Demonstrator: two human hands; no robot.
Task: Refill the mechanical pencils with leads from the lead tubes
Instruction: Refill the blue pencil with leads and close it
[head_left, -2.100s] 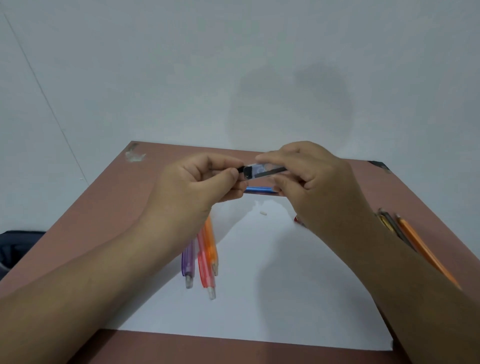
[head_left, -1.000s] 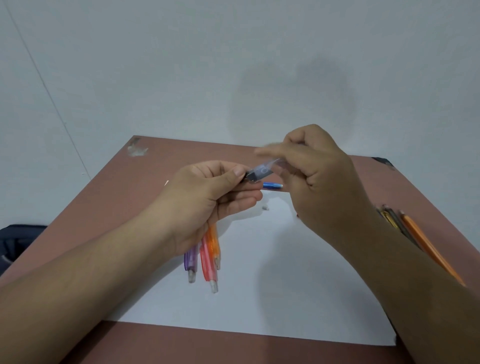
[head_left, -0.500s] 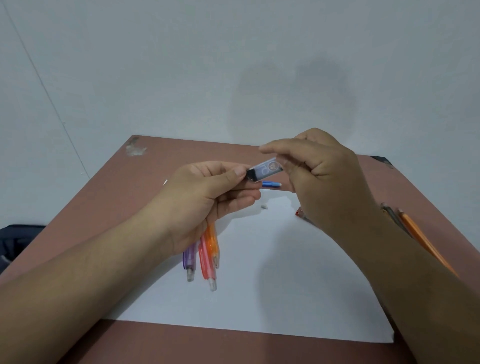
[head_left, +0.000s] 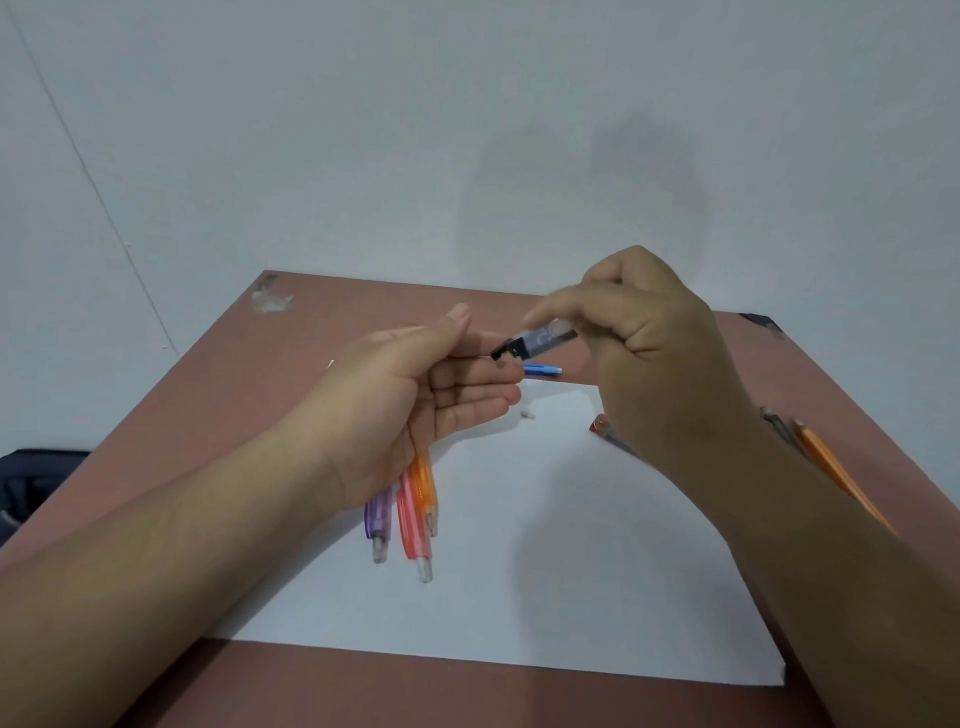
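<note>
Fingers of the right hand (head_left: 660, 364) pinch a lead tube (head_left: 540, 342) by its rear end, thumb under and forefinger over; the left hand (head_left: 415, 395) lies palm up just beside it, fingers straight and together, thumb lifted, holding nothing that can be made out

That tube runs roughly left to right and tips down toward the left, so its black cap end (head_left: 506, 351) hangs just over the left fingertips (head_left: 506, 396). Whether a lead has slid out I cannot tell: too thin to see. To my eye the coming move turns on this: the mouth points at the left palm, so leads shaken out would land there, and the left hand is the nearer one to catch them

It is a small, flat, clear plastic case with a hinged black cap; smooth and light, likely slippery

Three pencils (head_left: 415, 519), purple, pink and orange, lie side by side on the white paper (head_left: 571, 571) under the left wrist, tips toward the person: translucent barrels, clear cone tips. A blue pencil (head_left: 543, 370) lies crosswise farther off, partly hidden by the hands. A small white bit (head_left: 528, 414), perhaps an eraser, sits on the paper nearby. Orange and dark pencils (head_left: 821, 457) lie at the right on the brown table (head_left: 218, 415)
</note>
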